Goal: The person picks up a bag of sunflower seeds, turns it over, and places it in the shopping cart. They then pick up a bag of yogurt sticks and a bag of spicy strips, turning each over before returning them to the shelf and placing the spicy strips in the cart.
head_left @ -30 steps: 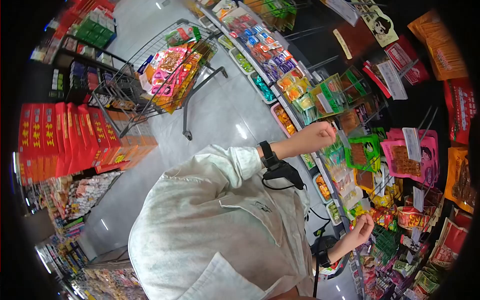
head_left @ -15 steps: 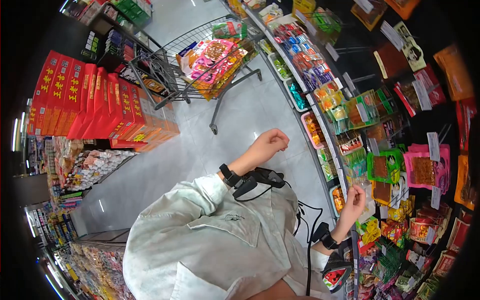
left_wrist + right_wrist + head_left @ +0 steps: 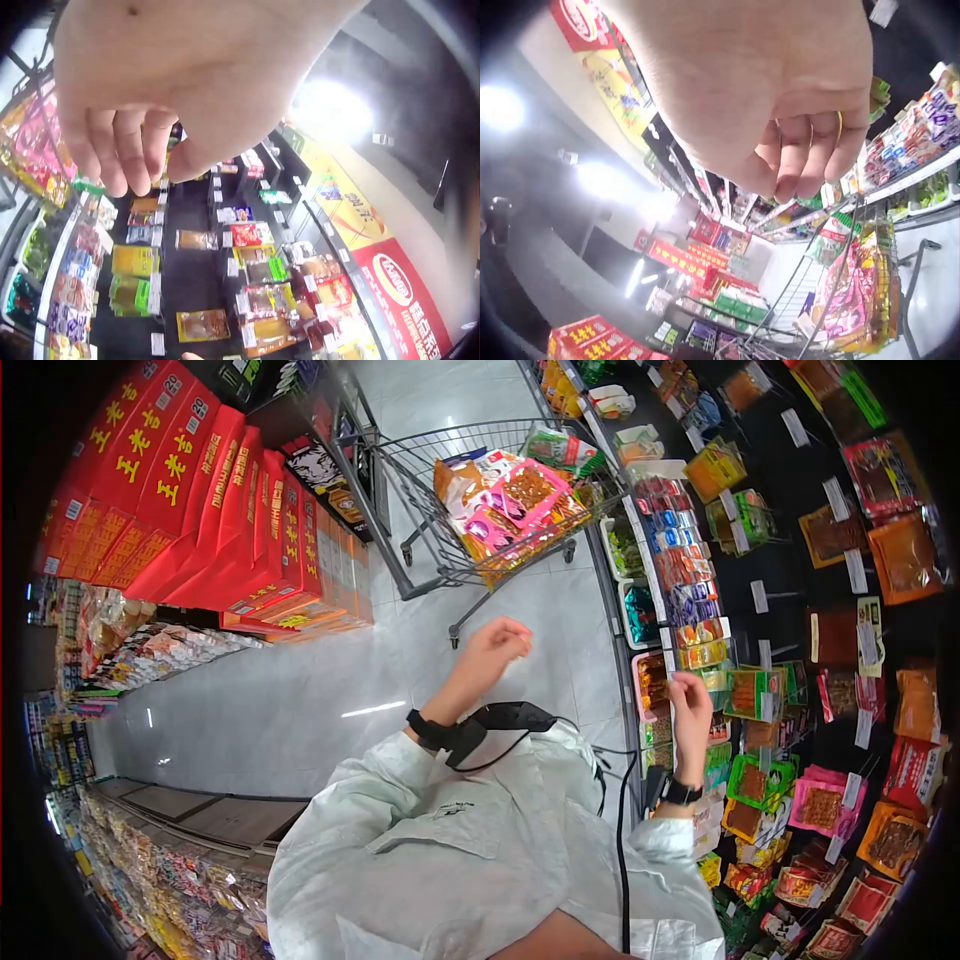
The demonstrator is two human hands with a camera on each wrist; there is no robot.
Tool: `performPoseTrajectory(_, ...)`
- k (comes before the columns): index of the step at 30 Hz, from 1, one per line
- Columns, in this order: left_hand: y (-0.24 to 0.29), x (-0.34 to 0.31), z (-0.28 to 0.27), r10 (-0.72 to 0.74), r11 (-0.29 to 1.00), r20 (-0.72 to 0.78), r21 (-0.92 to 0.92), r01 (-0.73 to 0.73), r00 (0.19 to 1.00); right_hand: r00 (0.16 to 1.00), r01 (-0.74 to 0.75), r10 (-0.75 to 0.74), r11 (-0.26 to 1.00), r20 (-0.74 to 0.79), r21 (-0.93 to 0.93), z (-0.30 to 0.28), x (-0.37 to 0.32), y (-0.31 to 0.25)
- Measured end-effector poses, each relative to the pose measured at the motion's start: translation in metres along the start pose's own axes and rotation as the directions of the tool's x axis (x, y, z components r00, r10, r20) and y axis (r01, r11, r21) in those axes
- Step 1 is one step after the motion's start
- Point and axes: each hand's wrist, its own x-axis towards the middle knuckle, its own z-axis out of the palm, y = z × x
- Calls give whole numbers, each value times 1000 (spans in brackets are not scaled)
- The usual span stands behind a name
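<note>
My left hand (image 3: 490,660) hangs over the grey floor in front of the shopping cart (image 3: 455,575), its fingers bent loosely around nothing. To the right, my right hand (image 3: 690,725) is raised beside the snack shelf, overlapping its edge in the head view; it too holds nothing. Both wrist views show the left fingers (image 3: 131,154) and right fingers (image 3: 802,161) drooping from the palm. Inside the cart lie several bagged snacks, among them a pink packet (image 3: 525,495) and a green bag (image 3: 562,450).
Hanging snack packets (image 3: 825,805) and trays of small wrapped sweets (image 3: 640,610) line the shelf on the right. Stacked red drink cartons (image 3: 200,500) stand at left, with bagged goods (image 3: 170,660) below them. A black cable (image 3: 622,840) hangs by my body.
The view has swung toward the shelf and cart, so the cart appears nearer and more central. My right hand has risen from low by the shelf; the left has drawn away from the shelf.
</note>
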Motion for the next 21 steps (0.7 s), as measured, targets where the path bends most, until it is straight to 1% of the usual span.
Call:
performPoseTrajectory(1,9,2,-20,11,1000,-49,-15,-12,999,998,30,-28,999,51,-27,16,17,-6)
performPoseTrajectory(3,30,5,-56,34,999,-142,-37,-40,989,992,25,-23,1000,125,-9,45,51,-22)
performPoseTrajectory(7,54,4,-102,40,997,-344,-54,-63,938,962,119,-117,993,246,8,106,128,-41)
performPoseTrajectory(9,53,3,-119,15,993,-410,-100,-61,912,934,122,-85,989,347,-86,138,168,-50)
performPoseTrajectory(10,53,2,-126,1,992,-450,-112,-57,893,910,194,-125,971,396,-139,154,192,-44)
performPoseTrajectory(11,54,4,-131,-13,991,-489,-122,-54,872,888,229,-165,968,430,-102,173,216,-34)
performPoseTrajectory(12,55,7,-135,-15,991,-511,-125,-57,859,874,231,-134,960,467,-156,193,239,-28)
performPoseTrajectory(13,56,12,-139,-17,990,-534,-126,-59,846,852,229,-121,961,510,-154,214,264,-17)
performPoseTrajectory(14,58,17,-142,-19,990,-558,-126,-61,830,865,191,-89,968,493,-160,222,279,-9)
performPoseTrajectory(16,64,21,-150,-28,993,-644,-102,-50,764,751,339,-117,913,650,-228,276,336,17)
performPoseTrajectory(18,74,30,-157,-18,996,-717,-76,-51,697,720,366,-20,860,694,-356,316,376,31)
performPoseTrajectory(21,95,43,-155,-71,989,-810,-135,-68,582,648,392,155,772,746,-500,368,426,66)
